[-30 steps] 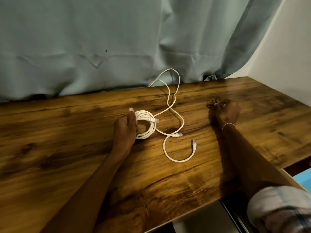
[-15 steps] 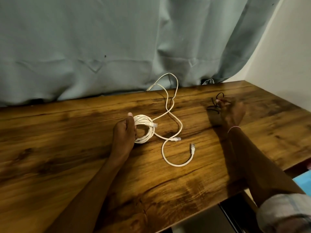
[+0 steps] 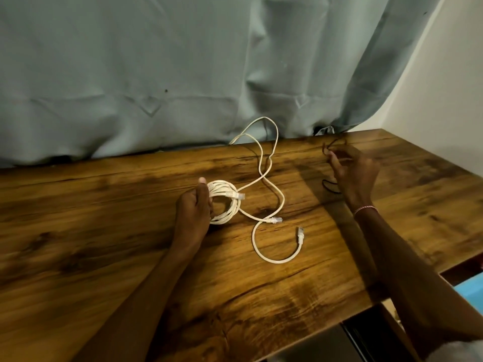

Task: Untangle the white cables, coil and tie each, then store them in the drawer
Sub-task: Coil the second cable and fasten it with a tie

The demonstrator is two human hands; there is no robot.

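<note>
White coiled cable (image 3: pixel 224 184), light and probably springy, lies on the worktop (image 3: pixel 104 231), left grip (image 3: pixel 194 207) curled round its near side; best held there. Right grip (image 3: pixel 352 173) pinches a thin dark tie (image 3: pixel 329 147).

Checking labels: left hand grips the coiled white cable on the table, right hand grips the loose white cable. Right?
No. Head view: the right hand pinches a dark tie, not the loose white cable, which lies free. The left hand does grip the coiled white cable.
</note>
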